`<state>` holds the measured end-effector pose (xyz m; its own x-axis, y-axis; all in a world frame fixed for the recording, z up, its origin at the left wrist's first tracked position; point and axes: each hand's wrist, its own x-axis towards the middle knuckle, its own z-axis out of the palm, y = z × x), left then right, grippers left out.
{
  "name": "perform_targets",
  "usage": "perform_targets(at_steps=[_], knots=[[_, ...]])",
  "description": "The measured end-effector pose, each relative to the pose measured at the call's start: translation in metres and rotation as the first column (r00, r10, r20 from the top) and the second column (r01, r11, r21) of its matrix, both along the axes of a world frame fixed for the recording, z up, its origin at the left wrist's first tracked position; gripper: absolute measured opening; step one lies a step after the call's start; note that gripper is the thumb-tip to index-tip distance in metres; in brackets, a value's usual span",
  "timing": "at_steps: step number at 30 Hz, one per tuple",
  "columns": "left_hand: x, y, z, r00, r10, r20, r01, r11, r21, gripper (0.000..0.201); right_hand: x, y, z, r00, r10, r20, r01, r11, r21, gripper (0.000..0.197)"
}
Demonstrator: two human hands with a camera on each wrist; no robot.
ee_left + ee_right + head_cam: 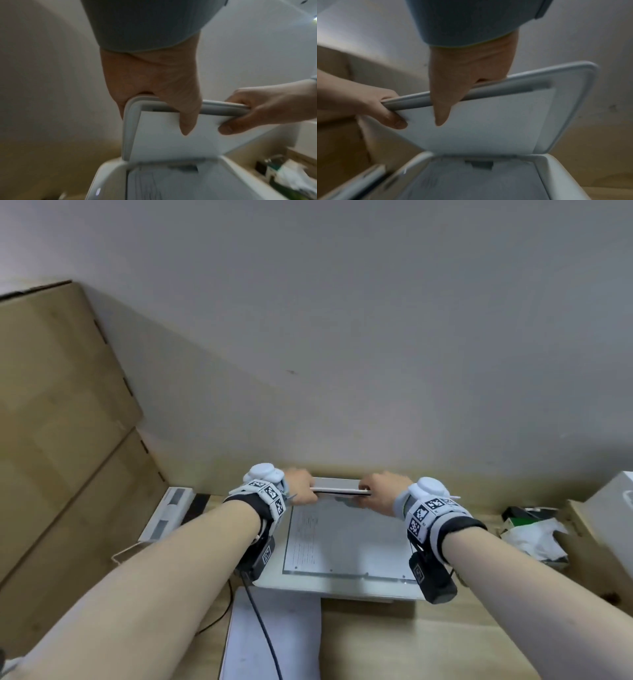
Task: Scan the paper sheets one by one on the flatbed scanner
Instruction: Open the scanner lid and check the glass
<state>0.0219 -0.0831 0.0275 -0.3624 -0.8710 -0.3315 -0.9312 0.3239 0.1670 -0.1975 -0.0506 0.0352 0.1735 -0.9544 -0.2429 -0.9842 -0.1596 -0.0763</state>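
Note:
The white flatbed scanner (342, 587) sits mid-table with its lid (339, 491) raised partway. My left hand (303, 487) grips the lid's front edge near its left corner, and my right hand (378, 494) grips the same edge further right. Under the lid, a printed paper sheet (349, 539) lies flat on the glass. In the left wrist view my left hand (154, 86) has its thumb under the lid (171, 136) and its fingers hidden over the top. The right wrist view shows my right hand (467, 75) holding the lid (488, 121) the same way.
More white sheets (294, 642) lie on the table in front of the scanner, with a black cable (263, 631) running across them. A white device (168, 513) and brown panels stand at the left. At the right are crumpled white plastic (534, 537) and a white box (613, 525).

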Motion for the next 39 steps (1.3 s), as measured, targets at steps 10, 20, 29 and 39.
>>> perform_targets(at_steps=[10, 20, 29, 39], knots=[[0.021, 0.087, -0.127, 0.99, -0.105, 0.098, 0.091, 0.986, 0.142, 0.1, 0.013, 0.079, -0.122, 0.993, 0.116, 0.033, -0.12, 0.973, 0.197, 0.103], [0.061, 0.081, -0.142, 0.973, 0.102, -0.205, -0.094, 0.994, 0.046, 0.056, 0.035, 0.052, -0.161, 0.974, 0.139, 0.18, -0.115, 0.984, -0.137, 0.05], [0.081, 0.068, -0.172, 0.623, 0.658, -0.423, -0.624, 0.744, 0.24, 0.04, 0.075, 0.046, -0.196, 0.97, 0.004, 0.241, 0.018, 0.996, -0.09, 0.063], [0.071, 0.046, -0.182, 0.087, 0.847, -0.525, -0.675, 0.437, 0.595, 0.021, 0.073, 0.046, -0.2, 0.967, 0.006, 0.254, 0.026, 0.992, -0.124, 0.062]])
